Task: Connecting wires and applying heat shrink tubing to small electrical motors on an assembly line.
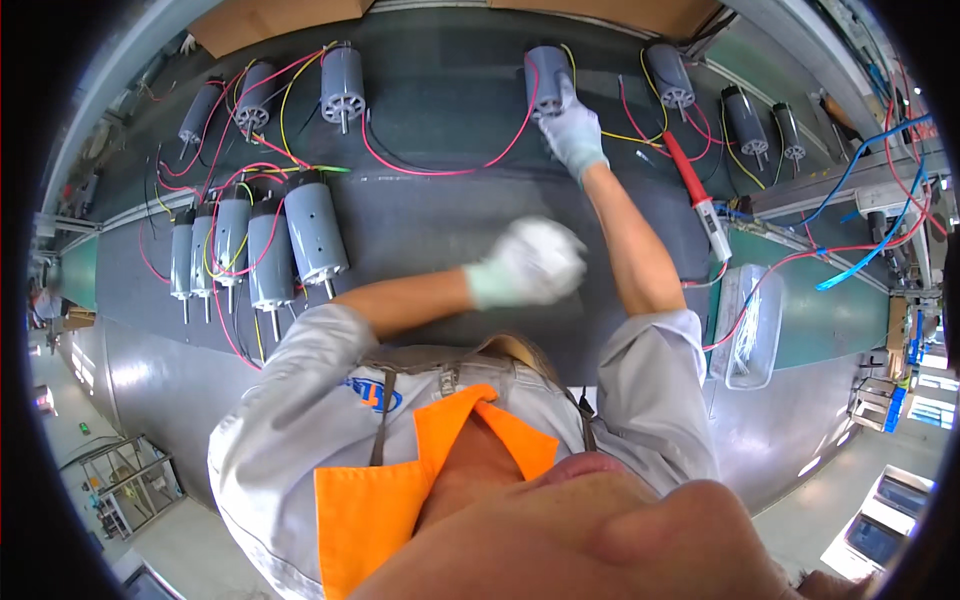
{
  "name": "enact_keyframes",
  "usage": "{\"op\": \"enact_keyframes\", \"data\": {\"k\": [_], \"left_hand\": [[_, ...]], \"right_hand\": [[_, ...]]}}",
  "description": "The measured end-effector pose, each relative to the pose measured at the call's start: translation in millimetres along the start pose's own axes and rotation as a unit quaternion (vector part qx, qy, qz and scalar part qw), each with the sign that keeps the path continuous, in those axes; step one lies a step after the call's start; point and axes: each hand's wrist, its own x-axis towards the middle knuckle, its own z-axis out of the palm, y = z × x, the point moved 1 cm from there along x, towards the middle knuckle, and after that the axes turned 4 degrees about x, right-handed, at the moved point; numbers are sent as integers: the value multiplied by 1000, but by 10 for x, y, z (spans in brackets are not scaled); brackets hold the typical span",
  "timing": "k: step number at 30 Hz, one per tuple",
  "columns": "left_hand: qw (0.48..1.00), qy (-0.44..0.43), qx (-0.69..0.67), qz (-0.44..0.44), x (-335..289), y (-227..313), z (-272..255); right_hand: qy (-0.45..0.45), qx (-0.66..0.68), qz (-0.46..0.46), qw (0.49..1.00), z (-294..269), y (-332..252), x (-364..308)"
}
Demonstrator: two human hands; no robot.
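Note:
My right hand [575,138], in a pale glove, is on the shaft end of a grey cylindrical electric motor [544,72] at the far middle of the bench. One finger lies stretched along the motor's side and the others curl at its lower end. A red wire and a yellow wire run from this motor. My left hand [535,262], gloved too, is over the dark bench mat [420,225] in front of me, apart from any motor. Motion smears its fingers, so whether it holds anything cannot be made out.
Several grey motors [315,228] with loose coloured wires lie at the left; more [668,75] lie at the far right. A red and pale pen-shaped tool [690,170] with a cable lies right of my arm. Beside it, a clear plastic tray [773,335] holds thin white strips.

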Motion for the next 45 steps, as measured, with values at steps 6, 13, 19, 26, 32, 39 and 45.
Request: {"op": "enact_keyframes", "data": {"k": [6, 13, 19, 26, 32, 39, 45], "left_hand": [[807, 131, -303, -490, -618, -608, -853], [614, -199, -352, -678, -930, -234, -1370], [599, -291, -397, -632, -1036, -499, -1597], [562, -303, -402, -657, -649, -484, -1772], [622, -385, -372, -571, -628, -344, -1707], [647, -299, -335, -616, -855, -500, -2501], [675, -369, -289, -570, -932, -462, -2142]], "right_hand": [[-61, 229, -47, 970, -195, -637, -2175], [-56, 82, -104, 990, -450, -856, -2902], [-83, -91, -127, 984, -206, -802, -2076], [-269, 447, 8, 853, -442, -910, -2329], [-195, 633, 111, 741, -766, -739, -2354], [-29, 541, 107, 834, -1976, -951, -2056], [-356, 380, -45, 852, -1647, -945, -2173]]}}
